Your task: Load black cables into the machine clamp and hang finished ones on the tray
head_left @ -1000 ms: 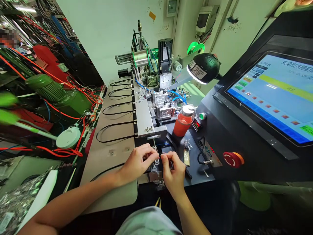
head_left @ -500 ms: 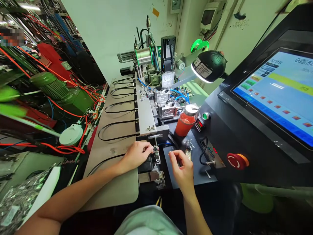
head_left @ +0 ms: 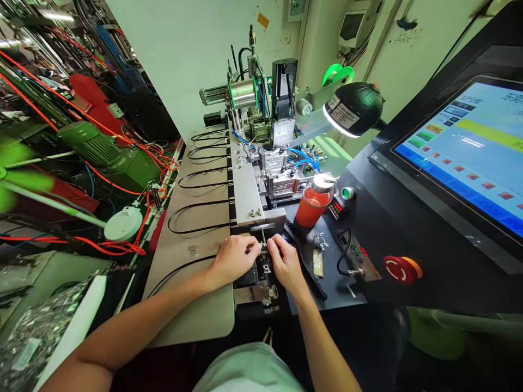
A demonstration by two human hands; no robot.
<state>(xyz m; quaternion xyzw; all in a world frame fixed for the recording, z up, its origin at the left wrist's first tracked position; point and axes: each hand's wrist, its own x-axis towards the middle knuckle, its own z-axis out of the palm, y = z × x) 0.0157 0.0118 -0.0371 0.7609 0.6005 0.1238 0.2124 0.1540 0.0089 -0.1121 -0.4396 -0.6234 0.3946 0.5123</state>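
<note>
My left hand [head_left: 233,258] rests on the beige work plate [head_left: 192,305] with its fingers pinched on the end of a thin black cable [head_left: 180,269] at a small metal fixture [head_left: 262,268]. My right hand [head_left: 286,262] comes in from the other side, fingers curled and pinched against the same spot at the fixture. The fingertips of both hands nearly touch. What the right fingers hold is too small to make out. Just behind the hands starts the silver rail [head_left: 245,193] of the machine.
Several black cable loops [head_left: 196,209] lie on the plate behind my hands. An orange bottle [head_left: 312,204], small metal parts [head_left: 317,256], a red emergency button [head_left: 402,269] and a touch screen [head_left: 469,152] stand to the right. A lamp [head_left: 353,109] hangs above. Red wires and green motors fill the left.
My right hand moved left from the black panel back to the fixture and pinched shut beside my left hand. My left hand stayed at the cable end.
</note>
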